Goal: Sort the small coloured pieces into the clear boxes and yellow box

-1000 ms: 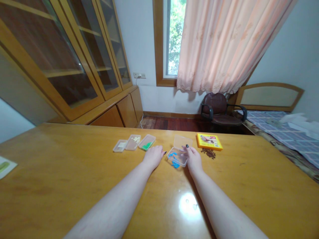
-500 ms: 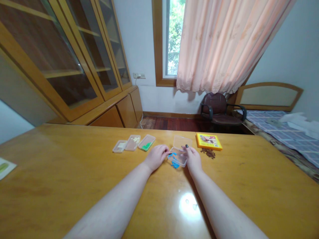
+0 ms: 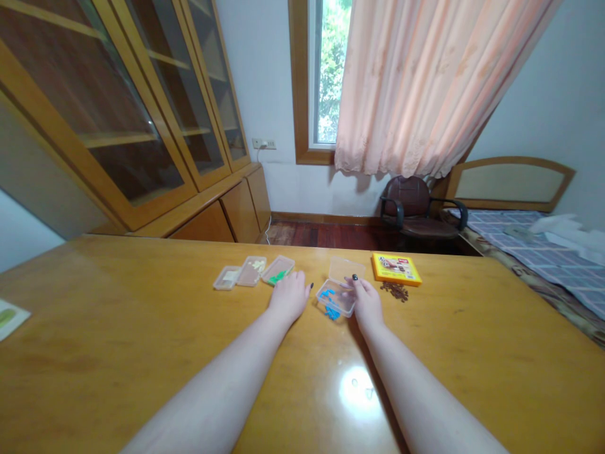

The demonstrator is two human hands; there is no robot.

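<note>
A small clear plastic box point(image 3: 336, 297) with its lid point(image 3: 346, 270) folded back lies on the wooden table point(image 3: 118, 340), with blue pieces point(image 3: 327, 295) in it and beside it. My right hand point(image 3: 367, 302) rests at the box's right edge, fingers curled against it. My left hand point(image 3: 290, 295) lies on the table just left of the box, fingers curled down; I cannot see anything in it. It sits next to a clear box with green pieces point(image 3: 278, 271).
Two more small clear boxes point(image 3: 240, 273) lie left of the green one. A yellow box point(image 3: 396, 268) and a pile of small brown pieces point(image 3: 396, 290) are at the right. A paper point(image 3: 10, 314) lies at the left edge. Behind stand a cabinet, chair and bed.
My left hand reached right to the blue pieces at the box's edge, then drew back left toward the green box. My right hand stayed on the box.
</note>
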